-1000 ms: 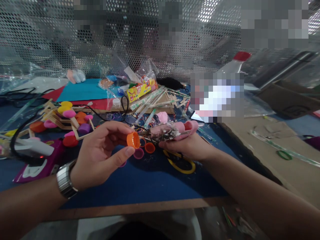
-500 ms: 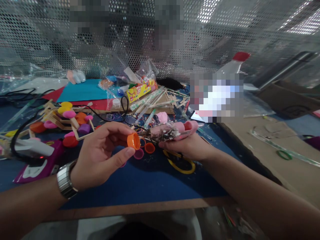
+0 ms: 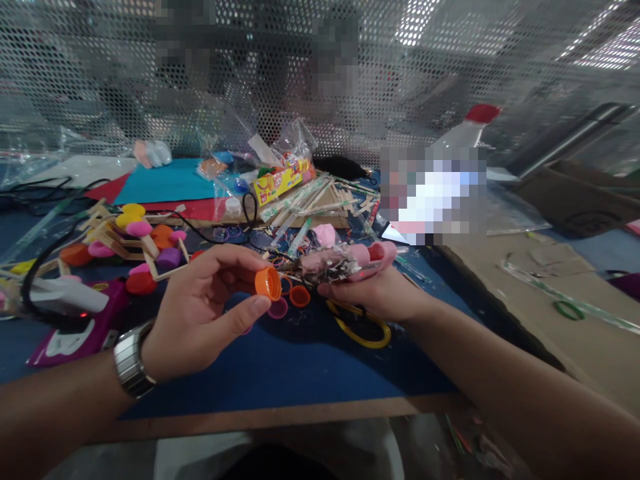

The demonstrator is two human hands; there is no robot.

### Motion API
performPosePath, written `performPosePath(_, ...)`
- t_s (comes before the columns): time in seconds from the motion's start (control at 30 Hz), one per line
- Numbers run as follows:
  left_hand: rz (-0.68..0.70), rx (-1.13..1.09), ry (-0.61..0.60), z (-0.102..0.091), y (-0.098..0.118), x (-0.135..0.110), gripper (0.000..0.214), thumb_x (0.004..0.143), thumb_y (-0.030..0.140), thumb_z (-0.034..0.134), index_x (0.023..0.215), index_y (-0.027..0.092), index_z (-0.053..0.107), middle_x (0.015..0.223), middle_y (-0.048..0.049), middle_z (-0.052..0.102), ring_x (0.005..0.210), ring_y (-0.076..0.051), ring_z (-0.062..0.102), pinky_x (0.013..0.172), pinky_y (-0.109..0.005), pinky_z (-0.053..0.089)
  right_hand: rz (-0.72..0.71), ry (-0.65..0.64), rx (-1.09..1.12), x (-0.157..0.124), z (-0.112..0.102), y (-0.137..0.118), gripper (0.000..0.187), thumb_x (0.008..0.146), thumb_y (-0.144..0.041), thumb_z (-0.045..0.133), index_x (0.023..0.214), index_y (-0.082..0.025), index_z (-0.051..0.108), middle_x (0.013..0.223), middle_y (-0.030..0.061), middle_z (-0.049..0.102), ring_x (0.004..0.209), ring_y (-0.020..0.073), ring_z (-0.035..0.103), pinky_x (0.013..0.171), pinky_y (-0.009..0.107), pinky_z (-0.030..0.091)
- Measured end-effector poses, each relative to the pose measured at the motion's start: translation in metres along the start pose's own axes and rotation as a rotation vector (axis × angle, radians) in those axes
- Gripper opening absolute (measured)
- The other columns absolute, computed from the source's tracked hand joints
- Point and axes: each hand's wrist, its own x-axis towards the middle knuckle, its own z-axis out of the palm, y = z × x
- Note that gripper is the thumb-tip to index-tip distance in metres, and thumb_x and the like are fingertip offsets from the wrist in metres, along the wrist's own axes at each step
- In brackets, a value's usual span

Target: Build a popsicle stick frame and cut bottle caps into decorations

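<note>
My left hand (image 3: pixel 200 307) pinches an orange bottle cap (image 3: pixel 267 283) between thumb and fingers, its open side turned right. My right hand (image 3: pixel 373 293) grips a pink glue gun (image 3: pixel 345 261) smeared with dried glue, its nozzle pointing left at the cap and almost touching it. Both hands hover over a blue mat (image 3: pixel 280 360). A silver watch (image 3: pixel 131 363) sits on my left wrist. Two loose caps, one purple (image 3: pixel 278 308) and one orange (image 3: pixel 300 296), lie on the mat just below the held cap.
A frame of wooden sticks with coloured caps (image 3: pixel 135 237) lies at the left. Behind are craft sticks (image 3: pixel 310 197), a yellow packet (image 3: pixel 280 180), teal paper (image 3: pixel 165 180) and a white bottle with a red cap (image 3: pixel 470 127). Yellow rings (image 3: pixel 360 330) lie under my right wrist. Cardboard (image 3: pixel 560 313) covers the right.
</note>
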Motion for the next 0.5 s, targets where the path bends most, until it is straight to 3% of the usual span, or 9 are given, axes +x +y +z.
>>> performPosePath(0.13,-0.008,-0.001,-0.01,0.0001,0.0004,-0.0003,0.022,0.083,0.019,0.082,0.102,0.02,0.071,0.092,-0.0058,0.074,0.072,-0.017,0.073,0.054,-0.023,0.062,-0.023,-0.015,0.026,0.0004,0.0,0.0012,0.025,0.083,-0.024,0.076,0.108,-0.025,0.08,0.121,0.0013,0.079,0.118,0.0253,0.072,0.105,0.039,0.057)
performPosePath(0.33,0.002,-0.014,-0.006,0.0002,0.0001,0.0002,0.022,0.081,0.017,0.083,0.101,0.019,0.072,0.095,-0.0068,0.075,0.08,-0.018,0.075,0.067,-0.025,0.066,-0.04,-0.014,0.013,0.0006,-0.0007,-0.0002,0.025,0.083,-0.022,0.076,0.108,-0.027,0.08,0.119,0.0,0.08,0.116,0.0254,0.073,0.106,0.039,0.056)
performPosePath(0.5,-0.002,-0.017,-0.015,0.0001,0.0012,0.0007,0.022,0.081,0.017,0.082,0.101,0.02,0.073,0.095,-0.0069,0.075,0.079,-0.017,0.075,0.061,-0.022,0.065,0.007,-0.007,0.027,0.0004,-0.0004,-0.0004,0.025,0.083,-0.027,0.078,0.107,-0.026,0.08,0.118,0.0021,0.08,0.115,0.0276,0.073,0.103,0.042,0.058)
